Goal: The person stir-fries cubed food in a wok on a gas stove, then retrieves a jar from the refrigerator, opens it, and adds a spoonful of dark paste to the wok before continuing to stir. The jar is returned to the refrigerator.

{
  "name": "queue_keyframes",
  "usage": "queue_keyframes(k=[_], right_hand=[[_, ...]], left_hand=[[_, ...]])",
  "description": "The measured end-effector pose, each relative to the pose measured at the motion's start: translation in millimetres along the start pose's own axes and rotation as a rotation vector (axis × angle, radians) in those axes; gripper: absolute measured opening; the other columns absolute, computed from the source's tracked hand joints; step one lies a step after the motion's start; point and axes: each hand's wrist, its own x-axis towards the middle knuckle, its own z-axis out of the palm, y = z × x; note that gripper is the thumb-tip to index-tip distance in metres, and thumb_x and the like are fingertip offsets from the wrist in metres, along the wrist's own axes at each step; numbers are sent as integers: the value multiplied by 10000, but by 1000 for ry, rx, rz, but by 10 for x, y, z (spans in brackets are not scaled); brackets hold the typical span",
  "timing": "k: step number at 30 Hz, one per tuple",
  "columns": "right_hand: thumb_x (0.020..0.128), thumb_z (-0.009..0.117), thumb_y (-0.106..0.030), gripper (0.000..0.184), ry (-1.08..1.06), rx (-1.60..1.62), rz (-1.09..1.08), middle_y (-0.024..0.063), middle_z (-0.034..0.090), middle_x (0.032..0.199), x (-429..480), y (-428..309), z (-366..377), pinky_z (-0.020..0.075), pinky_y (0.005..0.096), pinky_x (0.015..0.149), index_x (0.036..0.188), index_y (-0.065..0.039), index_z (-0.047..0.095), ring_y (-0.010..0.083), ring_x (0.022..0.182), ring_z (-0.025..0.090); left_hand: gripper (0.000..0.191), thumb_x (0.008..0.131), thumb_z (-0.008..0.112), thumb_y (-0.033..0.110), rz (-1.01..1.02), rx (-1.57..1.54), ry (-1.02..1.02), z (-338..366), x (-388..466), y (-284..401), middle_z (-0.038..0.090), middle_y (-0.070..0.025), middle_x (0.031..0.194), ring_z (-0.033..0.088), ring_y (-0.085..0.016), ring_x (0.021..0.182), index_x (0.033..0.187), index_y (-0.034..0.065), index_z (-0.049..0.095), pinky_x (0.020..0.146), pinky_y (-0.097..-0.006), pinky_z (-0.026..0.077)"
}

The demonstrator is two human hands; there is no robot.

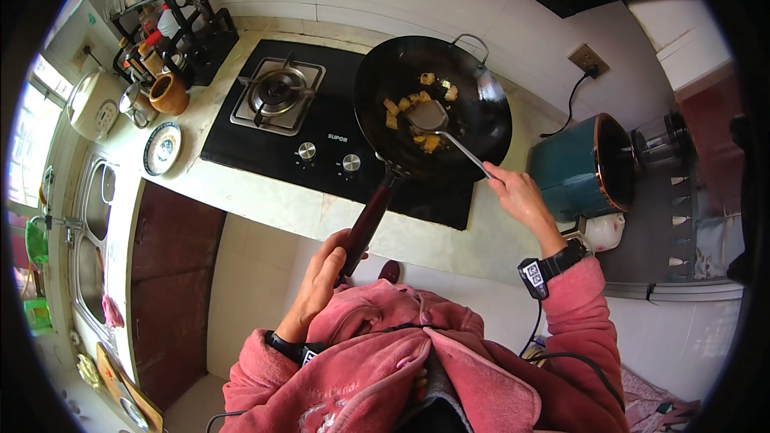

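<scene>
A black wok [397, 60] sits over the right side of a black glass gas hob [240, 150], its long dark-red handle [373, 216] pointing toward me. My left hand [328, 264] is wrapped around the end of that handle. In my right hand [520, 195] is the shaft of a metal spatula [428, 115], whose blade lies inside the wok. Around the blade are several browned yellow chunks of food [419, 97], some on its left and some below it. What the food is, I cannot tell. The burner under the wok is hidden.
Left of the wok is a bare burner [278, 91]. A patterned plate [162, 148], a brown pot [169, 94] and a black rack [210, 42] with bottles stand farther left, near a steel sink [90, 276]. At right are a teal bin-like container [562, 168] and a plugged-in cord [571, 102].
</scene>
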Motion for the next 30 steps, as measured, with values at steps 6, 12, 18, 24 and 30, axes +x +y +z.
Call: queue_keyframes(k=[6, 12, 18, 24, 30], right_hand=[[975, 610, -167, 362, -116, -154, 321, 264, 675, 1033, -51, -87, -105, 524, 463, 791, 1334, -148, 650, 453, 943, 650], [976, 607, -156, 364, -182, 57, 159, 258, 681, 1074, -74, -74, -48, 537, 436, 828, 1337, -140, 647, 452, 986, 652], [971, 611, -209, 376, -29, 35, 108, 213, 707, 1051, 19, -2, 28, 532, 471, 849, 1344, -166, 640, 446, 976, 655], [982, 601, -224, 360, -126, 42, 220, 186, 709, 1125, 76, -54, 28, 531, 470, 889, 1335, -172, 652, 422, 1031, 658], [979, 613, -237, 365, 36, -51, 145, 211, 710, 1075, 238, 18, -139, 542, 440, 844, 1331, -150, 652, 412, 987, 681]], left_hand=[[626, 1011, 399, 420, 2, 7, 10, 5, -3, 2, 668, -166, 1159, 610, -237, 1133, 1404, -58, 490, 1012, -362, 430], [592, 1016, 391, 381, 11, -2, -1, 2, 4, -6, 665, -163, 1156, 622, -231, 1118, 1397, -60, 498, 1010, -357, 436], [573, 1026, 382, 360, 10, -15, 22, 14, 6, -36, 671, -165, 1150, 632, -225, 1097, 1393, -66, 497, 996, -350, 448], [581, 1028, 382, 362, 10, 8, 24, 5, -4, -36, 671, -170, 1159, 633, -235, 1110, 1404, -68, 490, 1004, -356, 448], [600, 1026, 387, 388, 23, 13, 16, -3, 2, -60, 675, -175, 1162, 626, -238, 1127, 1412, -60, 490, 1013, -361, 442]])
